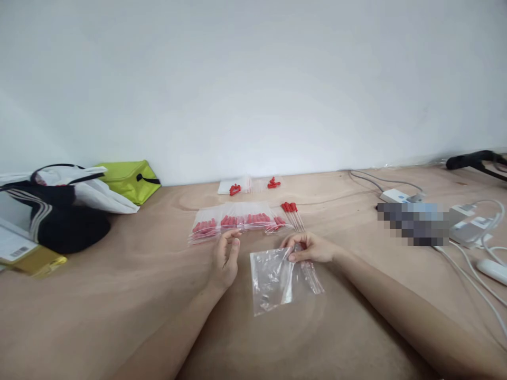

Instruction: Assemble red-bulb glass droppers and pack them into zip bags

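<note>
My right hand point(311, 248) pinches the top edge of a clear plastic bag point(271, 279), which hangs tilted above the table. My left hand point(226, 259) is raised to the left of that bag, fingers loosely curled and thumb apart, holding nothing. Just beyond my hands, several zip bags point(237, 208) lie in an overlapping row with red pieces inside. To the right of the row, thin sticks with red tips point(291, 207) lie fanned out; my right hand partly hides their lower ends.
Two small groups of red pieces point(235, 189) lie on bags near the wall. A black cap point(71, 224), a white bag and a lime-green pouch point(129, 179) sit at left. Power strips point(471, 229) and cables spread over the right side, beside a pixelated dark object point(414, 224).
</note>
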### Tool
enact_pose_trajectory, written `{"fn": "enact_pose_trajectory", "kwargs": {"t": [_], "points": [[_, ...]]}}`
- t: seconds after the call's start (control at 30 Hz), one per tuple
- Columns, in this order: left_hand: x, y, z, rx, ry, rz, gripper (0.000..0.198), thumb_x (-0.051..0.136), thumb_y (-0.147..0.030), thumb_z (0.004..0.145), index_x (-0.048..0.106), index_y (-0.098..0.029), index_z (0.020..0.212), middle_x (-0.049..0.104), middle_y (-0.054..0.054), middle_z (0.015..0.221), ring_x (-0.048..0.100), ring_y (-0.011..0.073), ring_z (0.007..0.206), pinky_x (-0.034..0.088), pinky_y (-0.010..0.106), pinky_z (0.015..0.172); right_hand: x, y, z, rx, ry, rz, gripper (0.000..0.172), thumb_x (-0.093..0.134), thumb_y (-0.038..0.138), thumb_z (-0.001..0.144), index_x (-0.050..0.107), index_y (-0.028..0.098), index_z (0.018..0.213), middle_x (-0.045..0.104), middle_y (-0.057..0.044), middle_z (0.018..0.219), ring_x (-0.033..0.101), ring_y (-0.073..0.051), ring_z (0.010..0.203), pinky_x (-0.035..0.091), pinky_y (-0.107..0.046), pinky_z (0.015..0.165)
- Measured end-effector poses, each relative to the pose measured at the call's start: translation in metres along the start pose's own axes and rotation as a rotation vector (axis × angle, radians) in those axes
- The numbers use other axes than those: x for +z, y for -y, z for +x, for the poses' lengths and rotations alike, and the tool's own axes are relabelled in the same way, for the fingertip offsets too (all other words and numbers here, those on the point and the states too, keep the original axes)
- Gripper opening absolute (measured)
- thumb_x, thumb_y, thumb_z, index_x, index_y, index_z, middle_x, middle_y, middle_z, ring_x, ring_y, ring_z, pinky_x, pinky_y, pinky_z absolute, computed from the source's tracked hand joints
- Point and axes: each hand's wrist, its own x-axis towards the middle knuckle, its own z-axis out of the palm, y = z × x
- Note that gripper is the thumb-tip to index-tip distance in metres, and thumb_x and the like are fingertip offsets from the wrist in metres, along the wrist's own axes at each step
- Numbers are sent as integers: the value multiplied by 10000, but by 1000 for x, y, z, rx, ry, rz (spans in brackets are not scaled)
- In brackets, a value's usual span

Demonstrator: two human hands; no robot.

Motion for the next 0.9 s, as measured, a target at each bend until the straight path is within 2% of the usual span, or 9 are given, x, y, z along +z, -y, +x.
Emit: {"fn": "enact_pose_trajectory", "kwargs": {"t": [0.1, 0.2, 0.3, 0.37, 0.43, 0.57, 0.73, 0.9], "points": [[-2, -13, -4, 174, 109, 78, 182, 432, -258, 839, 528, -206, 985, 566, 51, 987, 511, 188, 992, 394, 363, 891, 5, -10, 9, 64, -103, -176, 297, 659, 411, 615, 588, 153, 746, 598, -3, 704, 494, -70, 474, 401, -210, 445], [-1, -25, -9, 313, 427, 113, 235, 472, -248, 819, 543, -221, 1040, 540, 63, 1122, 450, 203, 1115, 365, 378, 947, -3, -12, 13, 42, -348, -418, 304, 674, 420, 578, 587, 162, 715, 576, 15, 634, 489, -85, 522, 375, -205, 477], [3, -29, -11, 301, 767, 194, 375, 506, -319, 806, 489, -252, 1175, 454, 60, 1277, 366, 226, 1210, 320, 421, 988, -27, -13, 20, 131, -659, -536, 284, 617, 442, 614, 563, 164, 634, 552, 18, 558, 470, -91, 496, 340, -205, 456], [4, -28, -11, 274, 883, 242, 417, 505, -366, 805, 465, -268, 1209, 427, 51, 1309, 343, 235, 1230, 269, 457, 1012, -47, -16, 27, 229, -867, -561, 241, 585, 400, 637, 557, 163, 609, 569, 1, 565, 491, -100, 508, 347, -207, 468], [4, -26, -10, 257, 909, 247, 404, 495, -386, 809, 481, -277, 1197, 433, 41, 1307, 343, 233, 1232, 241, 467, 1023, -62, -19, 35, 333, -936, -609, 202, 591, 364, 619, 570, 164, 601, 589, -16, 573, 512, -114, 525, 346, -210, 472], [2, -23, -7, 233, 890, 219, 394, 502, -389, 803, 502, -277, 1180, 458, 38, 1286, 371, 220, 1215, 258, 448, 1019, -71, -20, 50, 479, -900, -641, 152, 624, 313, 563, 590, 165, 565, 575, -21, 504, 528, -131, 513, 333, -213, 457], [1, -24, -7, 223, 884, 192, 390, 514, -377, 796, 507, -287, 1174, 468, 36, 1277, 385, 221, 1205, 247, 454, 1021, -69, -18, 58, 513, -890, -614, 137, 624, 280, 551, 575, 165, 495, 521, -17, 414, 527, -141, 492, 324, -217, 447], [1, -24, -7, 225, 873, 178, 388, 517, -376, 794, 514, -277, 1169, 479, 46, 1267, 385, 224, 1203, 252, 446, 1019, -72, -17, 61, 543, -899, -537, 223, 626, 273, 544, 495, 173, 394, 457, -18, 361, 494, -146, 441, 314, -234, 423]]}}
